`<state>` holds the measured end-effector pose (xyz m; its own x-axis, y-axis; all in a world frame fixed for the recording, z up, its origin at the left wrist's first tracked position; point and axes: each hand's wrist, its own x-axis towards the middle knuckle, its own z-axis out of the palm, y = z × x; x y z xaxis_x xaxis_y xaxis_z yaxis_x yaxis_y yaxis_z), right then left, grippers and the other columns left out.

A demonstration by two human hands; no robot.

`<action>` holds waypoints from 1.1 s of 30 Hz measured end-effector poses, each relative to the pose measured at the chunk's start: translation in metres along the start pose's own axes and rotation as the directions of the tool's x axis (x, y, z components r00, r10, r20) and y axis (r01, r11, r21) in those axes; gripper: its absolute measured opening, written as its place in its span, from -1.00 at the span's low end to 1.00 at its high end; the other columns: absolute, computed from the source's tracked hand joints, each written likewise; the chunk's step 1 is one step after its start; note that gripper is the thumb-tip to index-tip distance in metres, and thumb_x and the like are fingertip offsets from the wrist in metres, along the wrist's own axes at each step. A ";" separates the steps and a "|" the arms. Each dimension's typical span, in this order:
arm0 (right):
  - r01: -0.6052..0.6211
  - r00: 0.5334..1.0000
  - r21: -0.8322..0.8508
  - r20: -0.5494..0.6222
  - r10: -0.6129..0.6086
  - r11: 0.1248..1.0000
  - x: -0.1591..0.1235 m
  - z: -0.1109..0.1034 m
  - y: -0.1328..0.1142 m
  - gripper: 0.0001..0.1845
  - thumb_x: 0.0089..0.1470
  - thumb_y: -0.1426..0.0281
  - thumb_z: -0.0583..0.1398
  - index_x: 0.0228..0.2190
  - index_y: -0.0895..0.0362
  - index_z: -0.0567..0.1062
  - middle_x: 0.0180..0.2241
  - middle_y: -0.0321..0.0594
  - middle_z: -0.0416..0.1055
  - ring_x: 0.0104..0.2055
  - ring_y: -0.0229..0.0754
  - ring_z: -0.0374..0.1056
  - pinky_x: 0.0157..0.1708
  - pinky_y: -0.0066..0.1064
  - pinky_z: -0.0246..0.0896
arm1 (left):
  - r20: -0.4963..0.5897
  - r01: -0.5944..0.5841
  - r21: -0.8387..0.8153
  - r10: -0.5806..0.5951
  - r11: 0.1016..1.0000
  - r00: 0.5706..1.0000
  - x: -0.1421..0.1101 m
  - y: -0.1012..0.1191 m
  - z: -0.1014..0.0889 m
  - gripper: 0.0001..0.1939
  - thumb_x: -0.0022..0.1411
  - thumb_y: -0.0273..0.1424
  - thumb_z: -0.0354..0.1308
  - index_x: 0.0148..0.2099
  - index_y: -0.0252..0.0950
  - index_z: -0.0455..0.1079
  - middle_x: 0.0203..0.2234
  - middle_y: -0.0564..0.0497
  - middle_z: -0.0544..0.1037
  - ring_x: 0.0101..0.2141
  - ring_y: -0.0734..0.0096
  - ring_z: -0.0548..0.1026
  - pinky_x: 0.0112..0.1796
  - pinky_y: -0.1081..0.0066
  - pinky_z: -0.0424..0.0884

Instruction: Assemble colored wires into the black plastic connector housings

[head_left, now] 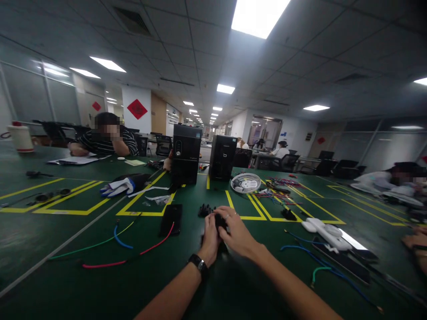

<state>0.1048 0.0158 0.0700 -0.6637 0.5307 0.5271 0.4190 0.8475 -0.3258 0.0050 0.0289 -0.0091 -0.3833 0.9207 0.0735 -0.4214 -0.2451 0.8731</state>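
My left hand (209, 236) and right hand (239, 233) are closed together around a small black part (220, 221), held low over the near middle of the table (116, 289). My fingers cover most of it, so from this view I can't tell its outline or how firm each grip is. I judge a slip the likeliest trouble: a small piece pinched by crowded fingertips could twist loose if one hand pushes harder than the other. A knobbly black block (205, 210) sits just beyond my fingertips, and a careless forward nudge would probably shove it away. Black on black in dim light also makes misalignment easy to miss.

To the left lies a flat, dark, rectangular slab (171, 215), smooth-looking, with the end of a slender red wire (103, 265) across it. A curved blue wire (121, 242) rests nearby. Farther off, a round white plastic basket (255, 183) shows a perforated lattice. The tabletop is dark green, crossed by crisp yellow strips.
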 end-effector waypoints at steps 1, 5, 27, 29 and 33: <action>-0.014 0.998 0.020 0.054 0.013 1.000 -0.011 -0.004 0.014 -0.40 0.01 0.51 0.13 0.12 0.09 0.21 0.10 -0.07 0.18 0.14 -0.08 0.08 0.15 -0.16 -0.04 | 0.003 0.046 -0.004 -0.045 0.999 0.999 0.000 0.000 0.000 -0.55 0.20 0.00 -0.08 -0.03 -0.20 0.22 -0.20 -0.12 0.46 -0.24 0.28 0.49 -0.32 0.32 0.43; -0.030 0.991 0.070 0.134 0.020 0.997 -0.040 -0.010 0.050 -0.28 -0.02 0.48 0.17 0.18 0.07 0.12 0.14 -0.06 0.14 0.17 -0.08 0.08 0.16 -0.18 -0.04 | 0.087 0.194 0.029 -0.196 0.981 0.977 -0.006 0.006 0.004 -0.50 0.18 0.03 -0.06 0.06 -0.14 0.14 -0.13 -0.10 0.42 -0.24 0.32 0.48 -0.36 0.36 0.44; -0.808 0.580 -0.393 -0.393 0.714 0.439 -0.078 -0.104 0.203 -0.50 0.11 0.38 0.08 0.07 0.33 0.29 0.12 0.37 0.09 0.21 0.27 -0.04 0.07 0.08 -0.19 | 0.294 -0.041 0.330 -0.061 0.943 0.954 -0.022 0.007 0.014 -0.55 0.19 -0.14 0.02 0.08 -0.22 0.24 -0.17 -0.12 0.42 -0.29 0.35 0.42 -0.38 0.43 0.40; -0.833 0.540 -0.379 -0.392 0.745 0.404 -0.093 -0.109 0.207 -0.58 0.08 0.37 0.12 -0.02 0.28 0.38 0.04 0.33 0.23 0.14 0.24 0.10 0.02 0.02 -0.09 | 0.299 -0.056 0.335 -0.050 0.940 0.953 -0.025 0.009 0.016 -0.58 0.18 -0.16 0.05 0.05 -0.21 0.29 -0.17 -0.11 0.44 -0.26 0.34 0.43 -0.37 0.44 0.38; -0.824 0.557 -0.362 -0.375 0.741 0.437 -0.089 -0.111 0.199 -0.82 0.05 0.39 0.17 -0.29 0.17 0.51 -0.21 0.13 0.45 -0.05 0.16 0.31 -0.05 0.00 0.00 | 0.317 -0.100 0.349 -0.017 0.932 0.948 -0.027 0.011 0.017 -0.61 0.16 -0.19 0.09 0.01 -0.22 0.33 -0.15 -0.11 0.45 -0.18 0.29 0.43 -0.27 0.40 0.38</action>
<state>0.3161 0.1362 0.0456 0.1729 0.9221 0.3462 0.9537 -0.0689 -0.2927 0.0240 0.0067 0.0070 -0.0958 0.9735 0.2076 -0.0674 -0.2144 0.9744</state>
